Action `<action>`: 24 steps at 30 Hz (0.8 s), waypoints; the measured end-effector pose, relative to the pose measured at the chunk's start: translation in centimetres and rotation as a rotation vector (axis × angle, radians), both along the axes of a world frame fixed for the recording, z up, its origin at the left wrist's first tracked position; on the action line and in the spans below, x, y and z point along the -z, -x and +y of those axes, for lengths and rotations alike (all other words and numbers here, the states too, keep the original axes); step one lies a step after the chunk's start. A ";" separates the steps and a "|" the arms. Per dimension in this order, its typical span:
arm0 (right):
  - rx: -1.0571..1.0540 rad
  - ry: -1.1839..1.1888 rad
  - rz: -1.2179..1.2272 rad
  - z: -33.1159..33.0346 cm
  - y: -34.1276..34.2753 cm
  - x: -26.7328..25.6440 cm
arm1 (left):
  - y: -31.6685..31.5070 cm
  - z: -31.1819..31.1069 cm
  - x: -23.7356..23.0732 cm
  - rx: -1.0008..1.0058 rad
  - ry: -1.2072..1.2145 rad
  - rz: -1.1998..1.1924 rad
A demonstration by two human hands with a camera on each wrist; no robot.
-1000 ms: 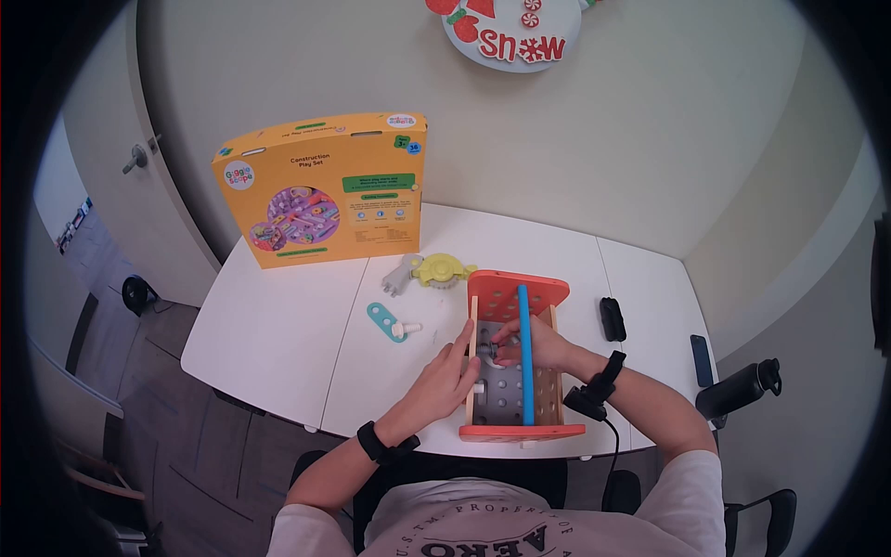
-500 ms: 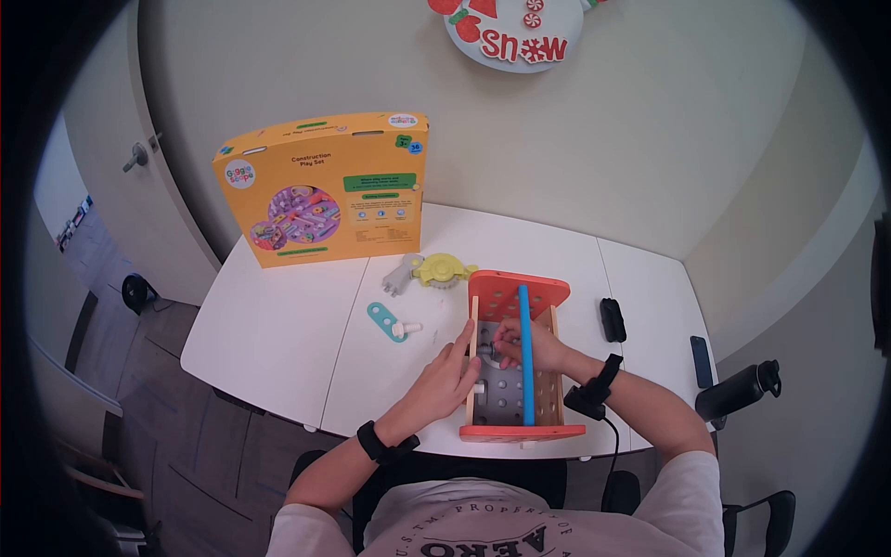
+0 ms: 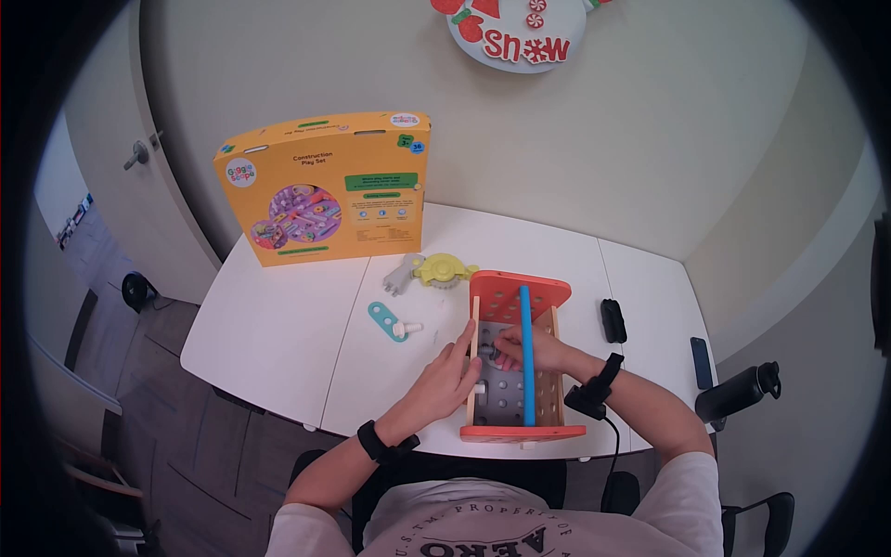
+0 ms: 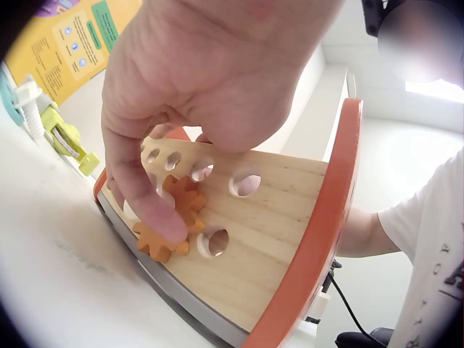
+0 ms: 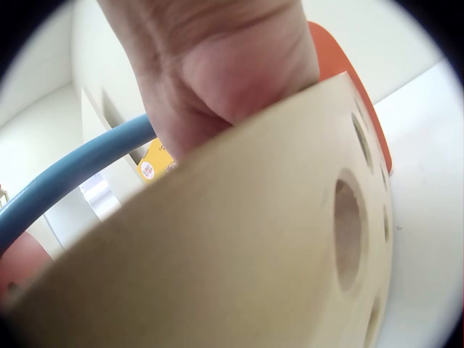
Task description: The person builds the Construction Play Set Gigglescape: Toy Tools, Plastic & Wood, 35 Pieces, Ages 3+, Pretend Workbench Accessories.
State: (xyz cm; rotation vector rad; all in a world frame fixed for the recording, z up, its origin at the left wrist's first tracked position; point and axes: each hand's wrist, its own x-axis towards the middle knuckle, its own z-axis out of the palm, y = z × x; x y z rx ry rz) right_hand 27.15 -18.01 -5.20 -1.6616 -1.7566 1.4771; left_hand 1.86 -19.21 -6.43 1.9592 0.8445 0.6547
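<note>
A toy toolbox with orange ends (image 3: 518,433), wooden sides full of holes and a blue bar handle (image 3: 529,390) stands on the table. Inside it, under the bar, my right hand (image 3: 538,350) pinches a small grey nut-like piece (image 3: 487,351) by the left wooden side; its exact form is partly hidden by the fingers. My left hand (image 3: 444,382) lies along the outside of that same side. In the left wrist view, one of its fingertips presses on orange gears (image 4: 187,203) mounted on the wooden panel (image 4: 283,196). The right wrist view hides the right fingertips behind the other wooden side (image 5: 239,217).
A teal strip with holes (image 3: 381,316), a white bolt (image 3: 406,329) and a yellow-and-grey toy saw (image 3: 444,270) lie left of the toolbox. Behind stands a yellow box (image 3: 325,186). To the right are a black case (image 3: 613,320), a phone (image 3: 701,362) and a black bottle (image 3: 738,392).
My right fingers have shifted and turned slightly around the grey piece inside the toolbox. The left hand stays in place against the wooden side.
</note>
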 end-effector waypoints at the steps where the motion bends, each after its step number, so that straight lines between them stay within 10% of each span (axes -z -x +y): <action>1: 0.009 0.002 -0.014 0.0 0.0 0.1 | 0.0 0.0 0.0 0.000 0.002 -0.001; 24: 0.030 -0.012 -0.021 -0.1 0.5 -0.6 | 0.0 0.1 0.1 0.013 -0.017 -0.002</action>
